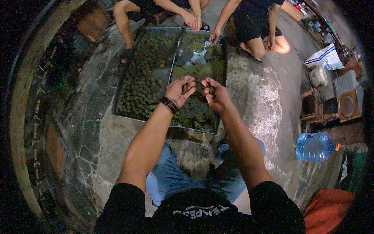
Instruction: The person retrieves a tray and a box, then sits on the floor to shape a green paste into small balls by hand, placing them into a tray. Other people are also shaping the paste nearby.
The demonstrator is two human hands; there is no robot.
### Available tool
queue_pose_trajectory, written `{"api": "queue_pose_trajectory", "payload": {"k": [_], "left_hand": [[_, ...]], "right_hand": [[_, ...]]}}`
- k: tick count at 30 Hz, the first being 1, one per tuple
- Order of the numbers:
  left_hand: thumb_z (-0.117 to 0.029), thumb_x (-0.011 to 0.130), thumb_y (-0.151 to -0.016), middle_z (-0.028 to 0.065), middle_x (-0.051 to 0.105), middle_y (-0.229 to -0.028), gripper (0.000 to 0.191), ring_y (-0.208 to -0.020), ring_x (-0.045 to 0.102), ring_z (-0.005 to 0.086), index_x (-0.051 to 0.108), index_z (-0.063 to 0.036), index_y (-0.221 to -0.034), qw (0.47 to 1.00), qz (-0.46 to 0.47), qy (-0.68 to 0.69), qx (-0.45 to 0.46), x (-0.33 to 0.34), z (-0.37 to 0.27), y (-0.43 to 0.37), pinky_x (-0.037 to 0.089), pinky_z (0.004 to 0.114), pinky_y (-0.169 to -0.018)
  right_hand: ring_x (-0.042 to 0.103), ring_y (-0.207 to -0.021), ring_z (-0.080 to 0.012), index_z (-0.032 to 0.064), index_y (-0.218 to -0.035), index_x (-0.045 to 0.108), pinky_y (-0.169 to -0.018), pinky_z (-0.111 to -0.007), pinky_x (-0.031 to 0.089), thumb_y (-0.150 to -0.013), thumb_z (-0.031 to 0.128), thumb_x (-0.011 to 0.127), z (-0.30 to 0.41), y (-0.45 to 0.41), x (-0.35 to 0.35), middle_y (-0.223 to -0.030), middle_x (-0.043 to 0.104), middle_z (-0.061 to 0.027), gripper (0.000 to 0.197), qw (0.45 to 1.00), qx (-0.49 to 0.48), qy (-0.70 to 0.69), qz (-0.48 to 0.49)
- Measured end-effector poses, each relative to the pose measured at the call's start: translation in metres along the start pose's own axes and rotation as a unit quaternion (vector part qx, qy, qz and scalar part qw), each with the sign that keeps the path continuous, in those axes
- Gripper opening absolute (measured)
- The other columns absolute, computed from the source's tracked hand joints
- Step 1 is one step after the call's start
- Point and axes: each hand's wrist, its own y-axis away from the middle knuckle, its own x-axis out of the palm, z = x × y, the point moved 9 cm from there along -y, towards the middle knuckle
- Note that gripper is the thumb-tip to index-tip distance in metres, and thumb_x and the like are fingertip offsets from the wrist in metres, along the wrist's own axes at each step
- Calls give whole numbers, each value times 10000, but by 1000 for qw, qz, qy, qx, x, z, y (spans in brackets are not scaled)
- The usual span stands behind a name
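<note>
My left hand (181, 91), with dark bands at the wrist, hovers over the divider of a shallow two-part tray (130, 118). Its fingers curl towards the thumb; whether they hold a small piece is unclear. Opposite it, my right hand (216, 95) has bent fingertips close to the thumb. Something small and dark may be between them, too blurred to tell. Under both hands is the tray's right section, spread with loose green plant-like material (192, 70) around a shiny bare patch (197, 55). Small rounded greenish-brown clumps (137, 102) fill much of the left section.
Across the tray, one person's hands (192, 22) meet at its far edge. Another person's hand (215, 35) reaches over the far right corner. A hand (124, 55) rests by the left rim. At right are a blue water jug (315, 146), wooden boxes (347, 103) and a white sack (325, 58).
</note>
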Motion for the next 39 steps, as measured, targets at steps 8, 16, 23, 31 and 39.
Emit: {"api": "queue_pose_trajectory", "payload": {"k": [8,16,23,31,39], "left_hand": [[-487,545,-811,-78,411,-594,322,-427,361,44,450,-192,-723,987,129,59,-71,21,8,13,273,173,-338],[-294,536,-855,44,596,-853,197,-740,607,171,482,-111,-805,992,52,115,-20,16,2,8,541,288,-560],[-265,541,-862,8,555,-790,160,-654,540,113,502,-112,-838,961,198,192,-26,30,-10,11,447,206,-441],[-475,536,-829,-20,391,-593,399,-473,347,79,339,-162,-679,992,83,75,-60,17,17,16,229,183,-361],[-481,500,-846,-13,434,-591,381,-463,380,71,396,-140,-713,994,49,100,-19,19,5,21,264,181,-366]], "right_hand": [[365,-370,-112,127,-723,457,-350,-215,285,-736,576,591,-1,6,-9,-568,473,-25,469,990,-9,-3,-143],[411,-469,-92,94,-785,494,-398,-230,311,-815,244,576,15,15,20,-654,512,-25,174,992,-11,-122,-16],[380,-433,-102,126,-772,526,-356,-249,266,-816,418,579,20,14,1,-592,467,-11,300,993,-32,-76,-88],[374,-403,-122,129,-740,504,-347,-257,265,-819,418,570,5,13,0,-563,444,-15,306,997,6,-67,-31],[443,-496,-95,123,-750,508,-389,-223,308,-816,397,580,16,17,10,-653,529,-9,291,994,-50,-85,-40]]}}
